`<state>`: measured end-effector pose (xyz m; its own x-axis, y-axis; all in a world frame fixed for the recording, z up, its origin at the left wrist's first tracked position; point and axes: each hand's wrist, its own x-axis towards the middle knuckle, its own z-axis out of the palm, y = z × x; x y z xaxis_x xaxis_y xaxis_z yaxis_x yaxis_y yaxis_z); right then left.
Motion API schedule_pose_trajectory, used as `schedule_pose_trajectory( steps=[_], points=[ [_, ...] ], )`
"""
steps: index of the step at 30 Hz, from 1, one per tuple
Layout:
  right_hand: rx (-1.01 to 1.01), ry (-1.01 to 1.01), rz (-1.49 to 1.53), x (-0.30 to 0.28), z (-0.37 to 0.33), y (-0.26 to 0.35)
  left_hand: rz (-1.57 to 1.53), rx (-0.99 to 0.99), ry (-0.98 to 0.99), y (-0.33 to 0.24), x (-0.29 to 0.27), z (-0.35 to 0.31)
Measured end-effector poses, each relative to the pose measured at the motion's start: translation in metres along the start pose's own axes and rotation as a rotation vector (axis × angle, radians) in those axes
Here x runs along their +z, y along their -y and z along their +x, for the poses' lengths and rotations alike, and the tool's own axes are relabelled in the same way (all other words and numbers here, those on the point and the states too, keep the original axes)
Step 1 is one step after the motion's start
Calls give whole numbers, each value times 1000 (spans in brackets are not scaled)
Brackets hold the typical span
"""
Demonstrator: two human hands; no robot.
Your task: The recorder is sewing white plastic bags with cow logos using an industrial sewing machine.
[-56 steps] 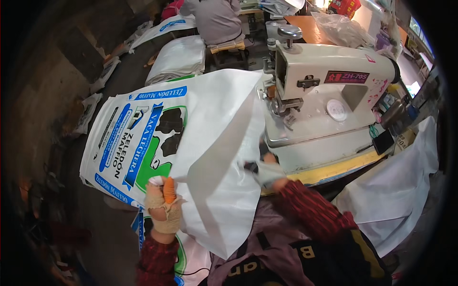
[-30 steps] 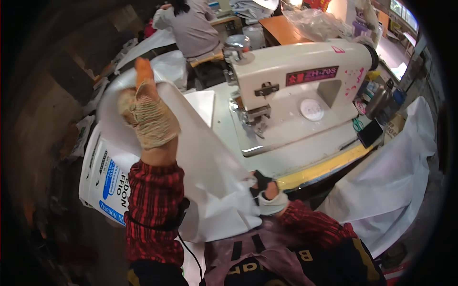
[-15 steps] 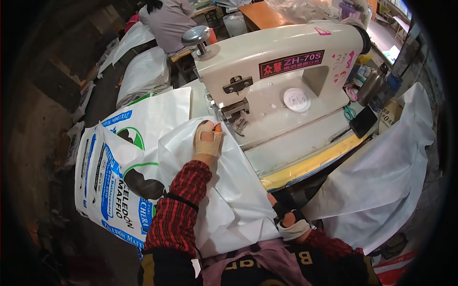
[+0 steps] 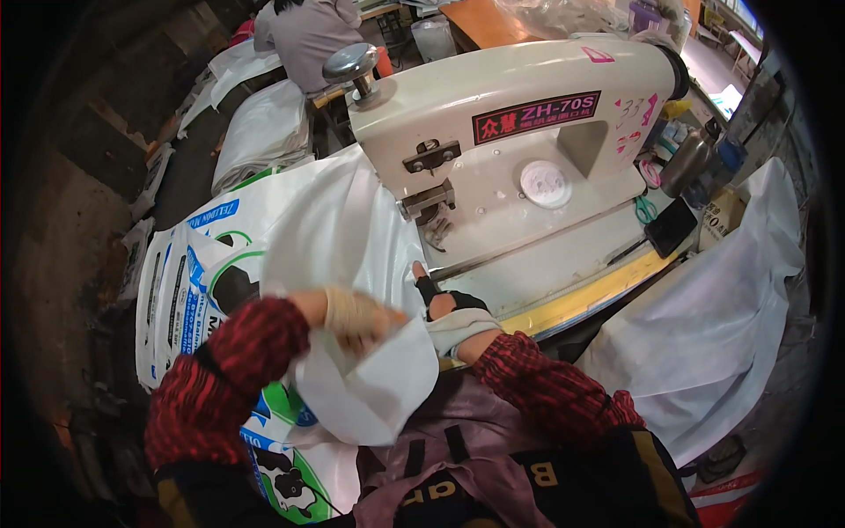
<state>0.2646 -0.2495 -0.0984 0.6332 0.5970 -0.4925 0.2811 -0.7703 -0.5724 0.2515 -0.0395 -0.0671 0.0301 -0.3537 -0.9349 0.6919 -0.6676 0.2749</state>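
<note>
A large white woven sack [image 4: 326, 220] lies to the left of the cream sewing machine [image 4: 563, 75], its upper edge close to the stitching head [image 4: 429, 201]. A flap of it folds down toward my lap. My left hand [image 4: 356, 321], in a beige fingerless glove, is over the folded part; motion blur smears its fingers. My right hand [image 4: 451, 315], in a black and white fingerless glove, grips the sack's right edge just below the stitching head, thumb along the edge. Printed sacks [image 4: 198, 282] with blue and green patterns lie beneath and to the left.
White sacks are stacked [image 4: 264, 136] behind on the left, near a seated person [image 4: 308, 44]. A yellow strip [image 4: 563, 304] borders the machine table. Green-handled scissors [image 4: 645, 209], a dark phone [image 4: 671, 226] and a bottle [image 4: 691, 158] stand right. White sacking [image 4: 704, 334] hangs there.
My right hand has moved up and left to the sack edge by the machine. My left hand has come down toward me, and the sack's near part is now folded over.
</note>
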Motion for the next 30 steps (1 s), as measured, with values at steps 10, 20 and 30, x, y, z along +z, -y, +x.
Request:
schedule_pose_trajectory(
  steps=[10,20,30],
  points=[
    [-347,-134,-149,83,-21,-50,-54,165,175,45,187,-6],
    [17,5,236,-7,32,-5,1436,144,-622,53,183,-74],
    [-302,86,-297,46,-18,-2,1076,357,-272,-16,238,-5]
  ],
)
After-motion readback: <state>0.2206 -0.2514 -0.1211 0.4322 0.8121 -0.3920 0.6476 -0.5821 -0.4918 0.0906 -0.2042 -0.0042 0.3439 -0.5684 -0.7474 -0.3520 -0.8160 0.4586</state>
